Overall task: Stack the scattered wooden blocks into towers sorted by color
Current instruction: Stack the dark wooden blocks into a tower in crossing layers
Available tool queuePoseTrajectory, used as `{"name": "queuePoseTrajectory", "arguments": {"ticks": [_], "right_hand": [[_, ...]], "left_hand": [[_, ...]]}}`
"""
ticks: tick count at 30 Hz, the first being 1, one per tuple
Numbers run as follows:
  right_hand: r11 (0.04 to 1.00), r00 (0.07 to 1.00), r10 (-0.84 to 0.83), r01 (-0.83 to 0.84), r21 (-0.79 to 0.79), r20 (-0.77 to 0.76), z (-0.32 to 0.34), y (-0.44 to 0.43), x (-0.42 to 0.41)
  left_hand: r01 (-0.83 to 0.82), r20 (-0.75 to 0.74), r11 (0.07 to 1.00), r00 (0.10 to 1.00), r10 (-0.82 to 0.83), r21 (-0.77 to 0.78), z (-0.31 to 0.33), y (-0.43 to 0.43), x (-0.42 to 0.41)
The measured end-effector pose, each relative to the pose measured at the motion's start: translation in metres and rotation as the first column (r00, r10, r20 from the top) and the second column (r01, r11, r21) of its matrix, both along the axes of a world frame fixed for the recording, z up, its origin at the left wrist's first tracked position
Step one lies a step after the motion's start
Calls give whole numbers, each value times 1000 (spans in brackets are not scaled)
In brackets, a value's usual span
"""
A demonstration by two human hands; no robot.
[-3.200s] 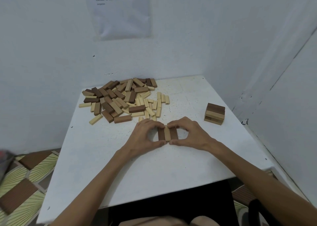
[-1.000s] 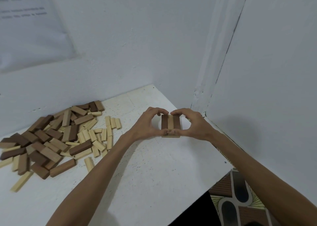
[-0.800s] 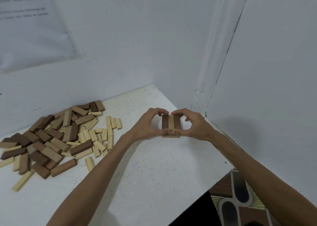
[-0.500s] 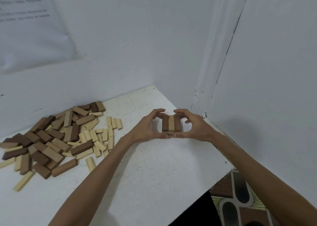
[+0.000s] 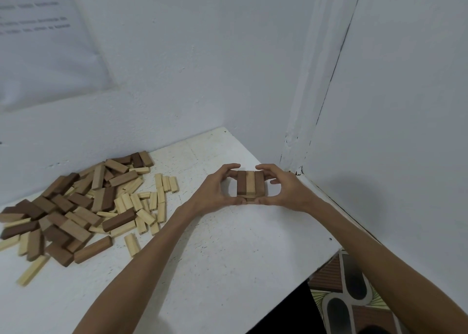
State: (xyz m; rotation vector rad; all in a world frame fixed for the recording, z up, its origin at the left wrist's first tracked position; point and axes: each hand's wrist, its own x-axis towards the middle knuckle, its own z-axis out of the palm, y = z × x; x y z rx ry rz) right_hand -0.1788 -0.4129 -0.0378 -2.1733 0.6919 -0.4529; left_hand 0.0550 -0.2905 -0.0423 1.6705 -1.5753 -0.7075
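Tower (image 5: pixel 250 184) of wooden blocks, low, set on white table (image 5: pixel 228 270) at about 1 o'clock from the wearer, near the far right corner where wall (image 5: pixel 202 80) meets side wall. Top layer (image 5: pixel 251 181): three blocks side by side, dark, pale, dark, long axes running 12 to 6 o'clock; pale layer showing just beneath at the near edge (lower layers mostly hidden behind the thumbs). Left hand (image 5: pixel 215 194) at 9 o'clock of tower, curled into a C around it: forefinger arched over to the far end, thumb laid against the near base, palm standing apart from the side face. Right hand (image 5: pixel 287 190) at 3 o'clock of tower, mirrored: forefinger hooked to the far end, thumb at the near base, tip close to the left thumb tip, other fingers loosely bent behind. Both hands half closed, the tower the only thing in their hold, framed between forefingers and thumbs. Pile (image 5: pixel 83 207) of loose blocks at 10 o'clock on table, well apart from tower: dark brown, mid brown and pale pieces lying flat and overlapping, pale ones mostly along the 3 o'clock fringe, single pale block (image 5: pixel 32 270) stray at the 7 o'clock edge. Paper sheet (image 5: pixel 48 44) fixed to wall at 11 o'clock, print too blurred to read. Patterned floor (image 5: pixel 352 300) visible past table edge at 5 o'clock.
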Motion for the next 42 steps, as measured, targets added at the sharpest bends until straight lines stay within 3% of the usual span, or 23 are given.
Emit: {"name": "queuePoseTrajectory", "arguments": {"ticks": [10, 23, 42], "right_hand": [[1000, 1000, 7, -6, 29, -10, 4, 1, 1], [994, 994, -49, 38, 103, 99, 15, 1, -1], [995, 994, -50, 41, 88, 97, 14, 4, 0]], "left_hand": [[-26, -10, 1000, 1000, 26, -1, 2, 3, -3], [-35, -53, 995, 998, 30, -97, 10, -6, -11], [-43, -29, 995, 999, 40, -88, 8, -6, -10]]}}
